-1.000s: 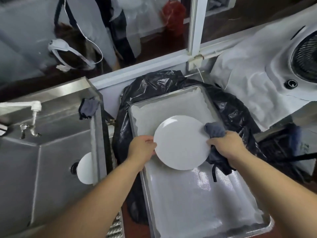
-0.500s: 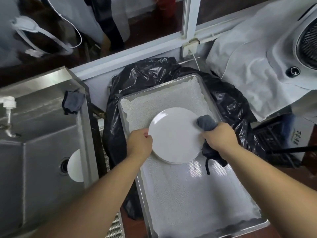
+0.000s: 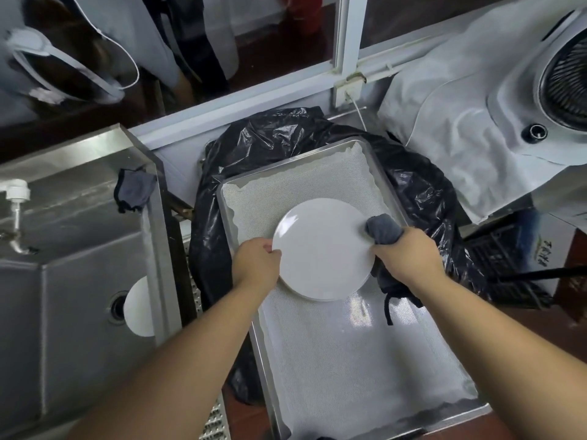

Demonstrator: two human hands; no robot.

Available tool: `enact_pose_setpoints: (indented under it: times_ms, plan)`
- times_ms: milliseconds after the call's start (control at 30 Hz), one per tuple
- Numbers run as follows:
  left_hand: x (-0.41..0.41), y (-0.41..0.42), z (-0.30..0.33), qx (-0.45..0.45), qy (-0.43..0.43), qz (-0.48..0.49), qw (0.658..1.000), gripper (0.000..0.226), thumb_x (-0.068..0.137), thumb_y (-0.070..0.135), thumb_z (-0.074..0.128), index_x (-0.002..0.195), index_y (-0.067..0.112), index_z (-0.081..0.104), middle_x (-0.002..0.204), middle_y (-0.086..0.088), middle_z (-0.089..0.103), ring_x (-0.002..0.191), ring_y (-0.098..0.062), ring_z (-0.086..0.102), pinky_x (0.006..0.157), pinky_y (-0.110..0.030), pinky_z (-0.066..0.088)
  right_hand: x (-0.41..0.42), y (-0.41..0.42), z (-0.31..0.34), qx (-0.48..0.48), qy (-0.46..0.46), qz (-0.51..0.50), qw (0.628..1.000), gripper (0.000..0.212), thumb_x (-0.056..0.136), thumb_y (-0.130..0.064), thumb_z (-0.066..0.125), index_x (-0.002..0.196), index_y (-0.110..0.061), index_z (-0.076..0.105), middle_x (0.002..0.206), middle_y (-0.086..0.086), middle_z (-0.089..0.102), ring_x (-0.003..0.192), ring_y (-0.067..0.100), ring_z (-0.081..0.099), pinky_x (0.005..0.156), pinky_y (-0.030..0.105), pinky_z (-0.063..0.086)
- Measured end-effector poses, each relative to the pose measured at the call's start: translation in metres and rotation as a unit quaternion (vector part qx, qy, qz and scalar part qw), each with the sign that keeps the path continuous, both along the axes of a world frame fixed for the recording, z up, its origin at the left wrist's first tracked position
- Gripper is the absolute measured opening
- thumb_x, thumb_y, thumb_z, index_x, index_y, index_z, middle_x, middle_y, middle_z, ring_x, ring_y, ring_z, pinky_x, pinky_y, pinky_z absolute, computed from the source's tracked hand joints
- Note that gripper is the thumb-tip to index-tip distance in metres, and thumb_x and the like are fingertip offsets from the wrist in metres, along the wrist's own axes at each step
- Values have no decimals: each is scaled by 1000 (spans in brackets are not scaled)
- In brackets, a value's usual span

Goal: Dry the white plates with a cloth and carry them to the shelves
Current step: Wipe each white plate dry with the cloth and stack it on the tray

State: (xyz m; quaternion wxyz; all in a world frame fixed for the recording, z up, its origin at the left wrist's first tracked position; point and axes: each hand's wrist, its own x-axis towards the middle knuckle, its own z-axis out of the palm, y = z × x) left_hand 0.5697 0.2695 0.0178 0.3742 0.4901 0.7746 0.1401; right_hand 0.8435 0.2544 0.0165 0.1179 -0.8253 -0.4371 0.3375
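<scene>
Plate (image 3: 320, 249) still over tray (image 3: 381, 192); cloth (image 3: 382, 230) grip unchanged.

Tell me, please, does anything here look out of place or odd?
One thing stands out: the metal tray used for drying sits on a black bag, not on a counter, and lies askew to the sink. A second white plate shows in the sink. Nothing looks spilled or broken.

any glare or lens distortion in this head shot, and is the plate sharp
Head view: bright glare patches on the tray liner just below the white plate; the plate itself reads sharp; wide-angle bending curves the window frame and the sink edges.
</scene>
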Motion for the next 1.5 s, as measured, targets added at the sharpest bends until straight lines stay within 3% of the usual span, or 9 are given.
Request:
enact_pose_setpoints:
  times_ms: [133, 233, 500, 633, 767, 867, 1233, 1333, 1500]
  plan:
    - [3, 1, 2, -4, 24, -4, 1000, 18, 95, 15, 66, 108, 16, 79, 87, 13, 69, 86, -18, 68, 78, -33, 59, 7, -7, 8, 3, 1, -21, 1000, 15, 82, -31, 70, 77, -18, 63, 70, 4, 67, 65, 23, 64, 52, 28, 41]
    - [7, 0, 6, -8, 49, -18, 999, 12, 93, 13, 64, 88, 18, 74, 96, -6, 78, 91, -31, 72, 81, -45, 63, 14, -13, 16, -5, 3, -23, 1000, 10, 81, -27, 66, 80, -17, 65, 70, 5, 69, 67, 27, 67, 55, 31, 49]
    - [11, -14, 18, -16, 49, 15, 999, 21, 92, 9, 57, 95, 12, 77, 74, 6, 66, 69, -22, 61, 56, -25, 44, 25, -39, 38, 0, -20, 4, 1000, 17, 84, -27, 57, 81, -18, 70, 73, 5, 72, 68, 28, 68, 59, 32, 52]
    - [4, -45, 29, -17, 28, 32, 999, 16, 98, 17, 59, 92, 24, 71, 93, 4, 69, 88, -24, 63, 75, -32, 54, 17, -52, 42, 16, -24, 32, 999, 20, 86, -31, 55, 80, -19, 69, 71, 2, 70, 65, 24, 67, 55, 28, 48]
    - [-12, -81, 38, -21, 34, 20, 999, 41, 101, 24, 62, 142, 21, 62, 136, 1, 66, 108, -19, 62, 84, -29, 47, 2, -64, 48, 27, -36, 83, 996, 19, 85, -27, 52, 80, -16, 67, 70, 3, 69, 62, 25, 66, 54, 29, 50]
    - [-26, -107, 47, -14, 65, -17, 998, 35, 102, 27, 60, 136, 22, 65, 135, 1, 65, 109, -18, 65, 88, -35, 57, -14, -77, 57, 45, -56, 110, 991, 8, 85, -21, 55, 81, -17, 60, 69, 2, 65, 59, 22, 60, 49, 27, 40]
    - [-131, -221, 72, 3, 180, -84, 980, 46, 103, 42, 53, 147, 29, 56, 146, 2, 55, 122, -25, 61, 94, -40, 55, -128, -147, 86, 70, -103, 233, 964, 6, 81, -18, 57, 84, -22, 54, 74, -4, 62, 63, 15, 56, 50, 27, 36]
    - [-174, -268, 76, 3, 181, -77, 981, 44, 102, 40, 55, 143, 25, 59, 144, -3, 57, 124, -29, 61, 99, -42, 54, -178, -181, 87, 65, -98, 266, 957, 5, 80, -17, 56, 81, -22, 57, 70, -2, 66, 63, 19, 61, 52, 29, 45]
    - [-252, -358, 75, 10, 174, -40, 984, 41, 100, 41, 54, 140, 29, 59, 139, 0, 58, 121, -27, 62, 99, -42, 54, -271, -245, 81, 76, -111, 346, 929, 9, 85, -28, 62, 92, -23, 59, 78, -5, 63, 66, 19, 57, 50, 32, 39]
